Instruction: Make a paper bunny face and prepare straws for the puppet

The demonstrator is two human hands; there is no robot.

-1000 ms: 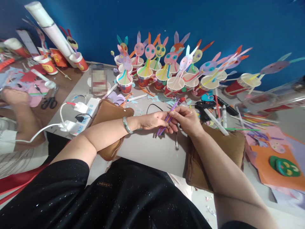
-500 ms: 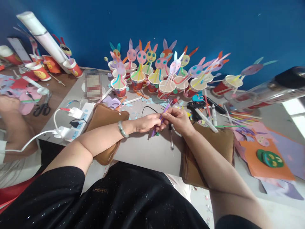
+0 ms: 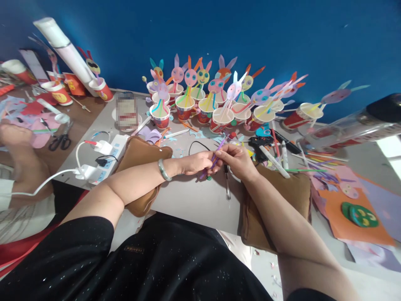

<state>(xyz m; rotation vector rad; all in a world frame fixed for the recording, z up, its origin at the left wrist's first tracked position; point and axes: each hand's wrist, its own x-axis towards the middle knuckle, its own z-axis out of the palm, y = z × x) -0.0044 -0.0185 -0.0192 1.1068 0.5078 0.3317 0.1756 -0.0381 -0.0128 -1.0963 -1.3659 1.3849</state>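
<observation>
My left hand (image 3: 198,163) and my right hand (image 3: 237,162) meet over the table, both closed on thin purple straws (image 3: 221,144) that slant between them. There seem to be two straws side by side, though my fingers cover their middle. The lower end pokes out beneath my left fingers. A small green piece (image 3: 209,177) lies just under the hands, and a pen (image 3: 227,188) rests on the table below my right hand. Brown cushions sit under my forearms, one on the left (image 3: 142,156) and one on the right (image 3: 291,188).
Paper cups (image 3: 184,109) holding straw-and-paper rabbit figures crowd along the blue wall. A glue gun (image 3: 258,144), markers (image 3: 285,154) and coloured paper (image 3: 332,213) lie to the right. On the left are a power strip (image 3: 108,161), scissors (image 3: 61,141) and another person's arm (image 3: 26,167).
The whole view has shifted slightly, so things appear a little further right and lower. Both hands keep their hold on the purple straws, whose two strands now show more separately.
</observation>
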